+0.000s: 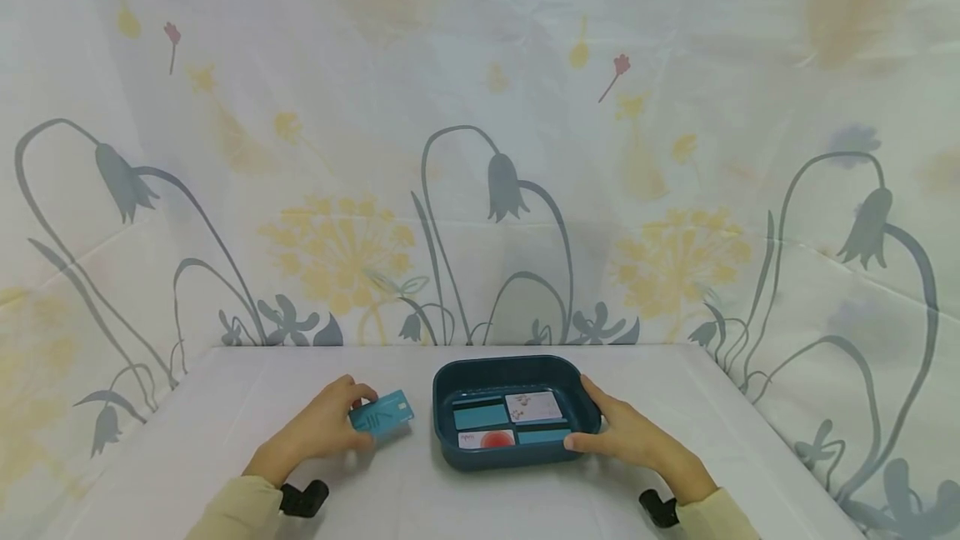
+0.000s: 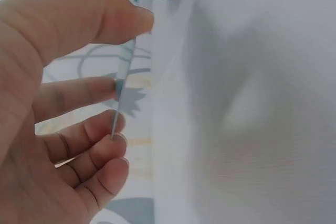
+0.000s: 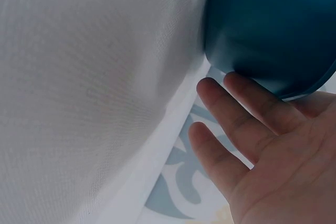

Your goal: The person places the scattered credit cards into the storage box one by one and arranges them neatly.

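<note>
In the head view my left hand [image 1: 322, 427] pinches a teal plastic card [image 1: 382, 412] with a small chip, tilted, left of a dark teal container [image 1: 491, 458]. The left wrist view shows the card [image 2: 125, 64] edge-on between thumb and fingertips. My right hand [image 1: 637, 440] rests against the container's right end, its thumb at the front corner and index finger near the back corner. In the right wrist view this hand [image 3: 268, 145] has its fingers fairly straight, the nearest ones touching the container's outer wall [image 3: 268, 30].
Inside the container lie several cards: a teal one [image 1: 480, 417], a white patterned one [image 1: 534, 407], a white one with a red circle [image 1: 487, 439] and another teal one [image 1: 543, 437]. A white cloth [image 1: 450, 507] covers the table. Behind it hangs a flower-printed curtain [image 1: 480, 65].
</note>
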Tool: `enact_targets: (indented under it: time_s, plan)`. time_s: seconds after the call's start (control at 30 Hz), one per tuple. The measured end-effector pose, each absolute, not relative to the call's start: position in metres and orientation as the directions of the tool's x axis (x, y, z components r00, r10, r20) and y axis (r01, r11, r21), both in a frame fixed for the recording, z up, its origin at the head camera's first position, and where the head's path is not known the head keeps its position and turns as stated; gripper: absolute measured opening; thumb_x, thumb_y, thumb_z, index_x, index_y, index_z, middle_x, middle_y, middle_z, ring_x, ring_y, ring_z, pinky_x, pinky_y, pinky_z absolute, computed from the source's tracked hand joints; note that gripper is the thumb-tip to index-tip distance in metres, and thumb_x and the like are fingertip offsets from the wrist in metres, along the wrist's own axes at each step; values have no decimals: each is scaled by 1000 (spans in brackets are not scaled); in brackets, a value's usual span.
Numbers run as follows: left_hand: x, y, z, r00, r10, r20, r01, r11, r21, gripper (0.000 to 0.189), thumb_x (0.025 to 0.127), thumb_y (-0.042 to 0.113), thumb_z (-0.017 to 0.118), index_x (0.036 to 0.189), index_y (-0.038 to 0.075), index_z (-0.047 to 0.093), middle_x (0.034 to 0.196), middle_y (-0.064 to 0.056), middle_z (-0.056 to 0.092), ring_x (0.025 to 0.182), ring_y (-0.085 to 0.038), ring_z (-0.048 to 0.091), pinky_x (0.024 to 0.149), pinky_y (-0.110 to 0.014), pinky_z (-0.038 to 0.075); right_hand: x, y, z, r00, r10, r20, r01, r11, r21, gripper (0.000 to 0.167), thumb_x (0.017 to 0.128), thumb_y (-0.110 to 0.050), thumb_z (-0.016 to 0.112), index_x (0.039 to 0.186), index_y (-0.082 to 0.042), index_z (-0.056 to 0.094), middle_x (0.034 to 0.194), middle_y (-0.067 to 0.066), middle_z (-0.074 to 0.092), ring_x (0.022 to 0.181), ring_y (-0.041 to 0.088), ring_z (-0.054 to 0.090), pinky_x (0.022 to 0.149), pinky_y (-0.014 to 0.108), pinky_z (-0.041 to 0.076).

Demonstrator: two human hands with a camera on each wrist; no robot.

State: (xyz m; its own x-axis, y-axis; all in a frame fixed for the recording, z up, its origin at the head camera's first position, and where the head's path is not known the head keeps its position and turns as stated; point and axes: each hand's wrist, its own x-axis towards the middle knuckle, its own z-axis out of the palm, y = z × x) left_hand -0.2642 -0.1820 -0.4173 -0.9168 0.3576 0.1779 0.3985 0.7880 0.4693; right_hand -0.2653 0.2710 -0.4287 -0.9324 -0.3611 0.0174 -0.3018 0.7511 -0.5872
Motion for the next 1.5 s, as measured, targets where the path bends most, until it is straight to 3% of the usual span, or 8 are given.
enact_targets:
  time_s: [0.3, 0.7, 1.0, 1.5]
  plan:
    - [-273, -175, -397, -893, 362, 266, 449, 752, 483, 50, 67, 21, 79, 114, 9, 65, 91, 0, 51, 82, -15, 48, 72, -32, 41, -266, 271, -430, -933, -360, 19, -303, 752, -585, 104, 79, -53, 70, 151, -1, 15, 151, 23, 28, 135, 41, 31, 104, 60, 28]
    - [-282, -130, -383, -812, 492, 314, 583, 696, 419, 47, 70, 22, 77, 113, 10, 64, 93, 1, 50, 86, -15, 47, 75, -33, 43, -266, 270, -432, -932, -361, 16, -302, 752, -586, 103, 80, -51, 70, 152, -1, 15, 151, 23, 27, 136, 41, 31, 104, 60, 28]
    - [-289, -103, -380, -790, 550, 272, 611, 663, 434, 47, 74, 23, 77, 116, 9, 63, 98, -2, 52, 94, -18, 49, 82, -39, 46, -264, 271, -430, -933, -359, 18, -302, 756, -581, 103, 80, -51, 70, 151, -1, 16, 150, 24, 28, 135, 41, 32, 103, 60, 29]
    - [-304, -81, -385, -780, 611, 138, 611, 694, 381, 47, 78, 27, 76, 120, 9, 64, 104, -3, 52, 93, -15, 45, 81, -33, 45, -266, 271, -429, -935, -356, 15, -296, 754, -587, 103, 80, -50, 70, 152, -1, 15, 151, 23, 28, 135, 41, 32, 104, 59, 29]
